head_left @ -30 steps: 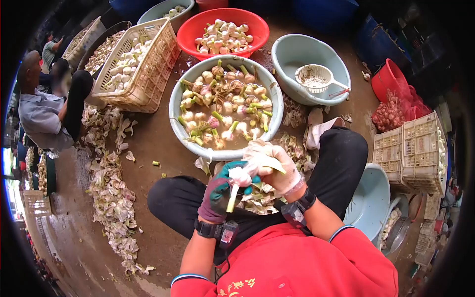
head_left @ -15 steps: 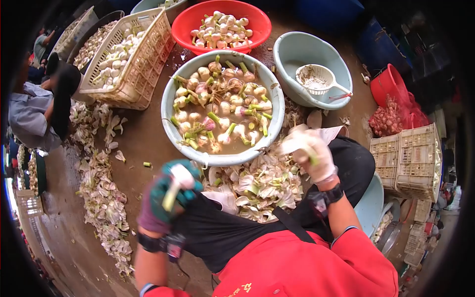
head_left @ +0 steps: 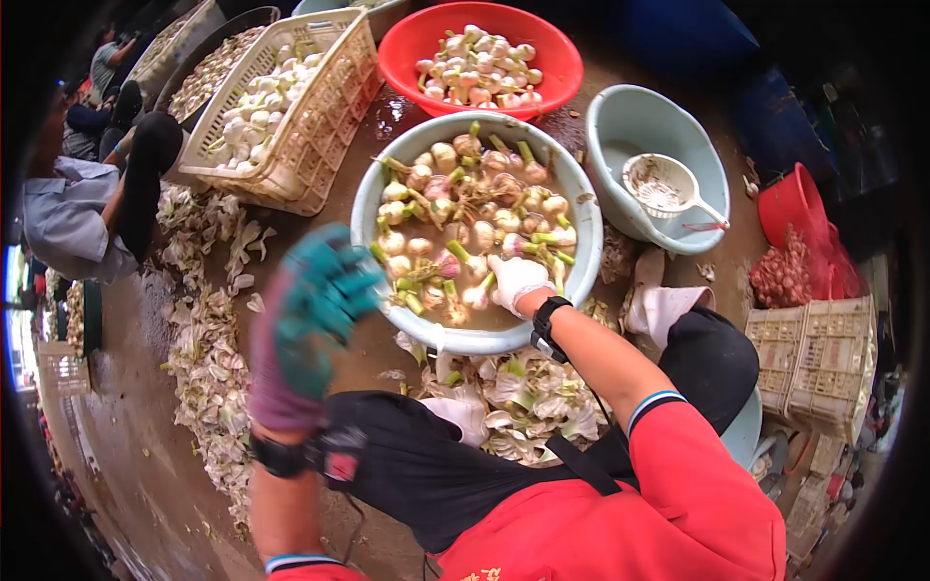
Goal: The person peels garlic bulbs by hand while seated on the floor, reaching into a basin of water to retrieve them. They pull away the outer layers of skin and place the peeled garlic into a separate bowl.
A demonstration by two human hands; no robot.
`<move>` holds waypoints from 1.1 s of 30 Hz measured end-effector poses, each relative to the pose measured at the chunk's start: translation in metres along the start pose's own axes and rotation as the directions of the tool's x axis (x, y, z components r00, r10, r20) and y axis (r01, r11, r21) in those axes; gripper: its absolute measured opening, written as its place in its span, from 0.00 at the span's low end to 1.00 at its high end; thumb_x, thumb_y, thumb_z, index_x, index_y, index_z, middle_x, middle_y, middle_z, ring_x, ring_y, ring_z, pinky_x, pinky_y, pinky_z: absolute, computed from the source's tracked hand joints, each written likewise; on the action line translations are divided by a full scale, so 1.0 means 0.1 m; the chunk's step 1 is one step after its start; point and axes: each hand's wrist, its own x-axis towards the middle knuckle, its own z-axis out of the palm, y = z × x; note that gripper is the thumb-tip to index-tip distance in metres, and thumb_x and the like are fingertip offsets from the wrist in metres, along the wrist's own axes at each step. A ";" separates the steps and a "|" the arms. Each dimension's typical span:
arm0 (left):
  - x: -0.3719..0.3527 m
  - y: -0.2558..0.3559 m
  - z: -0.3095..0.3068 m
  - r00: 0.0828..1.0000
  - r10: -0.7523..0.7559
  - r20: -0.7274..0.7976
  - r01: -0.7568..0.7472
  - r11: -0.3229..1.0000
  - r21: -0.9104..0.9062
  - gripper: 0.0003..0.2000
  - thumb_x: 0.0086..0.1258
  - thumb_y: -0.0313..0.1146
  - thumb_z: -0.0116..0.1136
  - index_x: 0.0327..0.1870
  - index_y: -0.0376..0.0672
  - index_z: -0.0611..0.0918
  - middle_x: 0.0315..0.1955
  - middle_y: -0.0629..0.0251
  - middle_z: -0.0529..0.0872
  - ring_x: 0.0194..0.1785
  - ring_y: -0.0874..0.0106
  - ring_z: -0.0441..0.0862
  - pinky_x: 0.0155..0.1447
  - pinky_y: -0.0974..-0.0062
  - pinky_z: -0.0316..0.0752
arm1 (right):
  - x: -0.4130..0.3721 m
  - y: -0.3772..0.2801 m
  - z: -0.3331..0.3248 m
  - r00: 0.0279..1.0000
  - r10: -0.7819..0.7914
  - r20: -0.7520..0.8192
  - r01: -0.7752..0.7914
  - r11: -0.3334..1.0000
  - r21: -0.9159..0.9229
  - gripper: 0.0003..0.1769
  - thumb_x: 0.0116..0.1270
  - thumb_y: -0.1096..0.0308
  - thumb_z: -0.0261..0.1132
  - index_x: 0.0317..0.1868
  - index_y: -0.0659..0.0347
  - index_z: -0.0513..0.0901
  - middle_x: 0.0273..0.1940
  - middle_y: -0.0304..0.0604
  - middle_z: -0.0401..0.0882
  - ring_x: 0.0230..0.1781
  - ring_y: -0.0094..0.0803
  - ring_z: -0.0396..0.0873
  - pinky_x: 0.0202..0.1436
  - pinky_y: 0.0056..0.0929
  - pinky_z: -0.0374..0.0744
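Note:
My left hand (head_left: 325, 315), in a green and purple glove, is raised left of the basin. It is blurred, its fingers are apart, and no bulb shows in it. My right hand (head_left: 520, 283), in a white glove, reaches over the near rim of a pale blue basin (head_left: 363, 208). Its curled fingers close at the stem of a garlic bulb (head_left: 476, 296), with the fingertips partly hidden. Many garlic bulbs with green stems (head_left: 441, 211) float in the basin's brown water.
Peeled bulbs fill a red basin (head_left: 562, 82) and a cream crate (head_left: 320, 160). A strainer (head_left: 659, 186) sits in another blue basin (head_left: 712, 126). Garlic skins (head_left: 542, 407) lie by my legs, with more skins (head_left: 208, 387) on the floor. A person (head_left: 73, 223) sits at left.
The garlic bulb in my left hand is gone from it, and that hand has risen and opened. My right hand has moved from above the skins into the basin.

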 end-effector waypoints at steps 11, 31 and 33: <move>-0.65 -1.40 0.41 0.902 -0.430 0.026 0.397 0.807 -0.438 0.20 0.74 0.36 0.53 0.63 0.37 0.69 0.47 0.56 0.82 0.46 0.63 0.84 0.49 0.69 0.80 | 0.04 0.03 0.17 0.962 -0.084 0.259 0.166 0.935 -0.313 0.15 0.60 0.64 0.60 0.42 0.58 0.88 0.39 0.52 0.87 0.44 0.46 0.85 0.46 0.44 0.80; -0.67 -1.61 0.70 0.979 -0.127 -0.159 0.135 0.990 0.038 0.27 0.57 0.19 0.62 0.61 0.39 0.71 0.50 0.60 0.77 0.49 0.68 0.80 0.53 0.72 0.78 | -1.81 -0.30 -0.49 0.871 -0.075 -0.486 0.380 0.730 0.568 0.10 0.55 0.64 0.67 0.35 0.60 0.84 0.36 0.48 0.80 0.43 0.47 0.78 0.51 0.41 0.75; -0.68 -1.68 0.74 0.956 0.274 -0.107 -0.156 0.779 0.607 0.27 0.54 0.21 0.64 0.58 0.39 0.73 0.50 0.59 0.75 0.52 0.66 0.77 0.56 0.70 0.74 | -1.89 -0.38 -0.49 0.894 -0.012 -0.448 0.268 0.816 0.513 0.09 0.55 0.64 0.67 0.33 0.59 0.84 0.35 0.48 0.80 0.42 0.47 0.78 0.50 0.42 0.75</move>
